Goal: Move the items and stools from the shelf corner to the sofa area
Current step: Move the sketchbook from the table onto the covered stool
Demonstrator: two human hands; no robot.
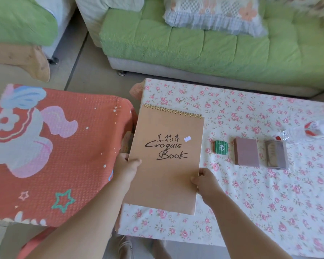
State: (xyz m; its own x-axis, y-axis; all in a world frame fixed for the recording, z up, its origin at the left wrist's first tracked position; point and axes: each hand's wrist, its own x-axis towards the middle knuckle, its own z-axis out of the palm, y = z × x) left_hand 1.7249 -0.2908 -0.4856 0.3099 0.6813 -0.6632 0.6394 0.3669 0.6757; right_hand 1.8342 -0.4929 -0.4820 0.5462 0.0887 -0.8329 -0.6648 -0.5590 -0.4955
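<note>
Both hands hold one pad at the left end of a table. The left hand (128, 168) grips the left edge of the pad (166, 165), thumb on the cover and fingers curled underneath. The right hand (204, 181) pinches the right edge, a little nearer than the left hand, thumb on top. Both forearms enter from the near edge of the view.

The pad is tan, spiral-bound along its far edge, and lettered "Croquis Book" below a line of handwritten characters, with a small white sticker to the right of them. It sits face up over the left end of the table (251, 212), which is covered by a white cloth with pink roses. Whether the pad rests on the cloth or is held just above it cannot be told.

To the right of the pad, three small things lie in a row on the cloth, each apart from the next: a green case (221, 146), a mauve box (246, 154), and a clear box (276, 156). Farther right a clear bottle (307, 130) lies on its side, blurred.

To the left of the table, an orange blanket (64, 156) with a pastel unicorn print covers a flat surface. Beyond the table stands a green sofa (213, 51) bearing a frilled pillow (213, 15).
</note>
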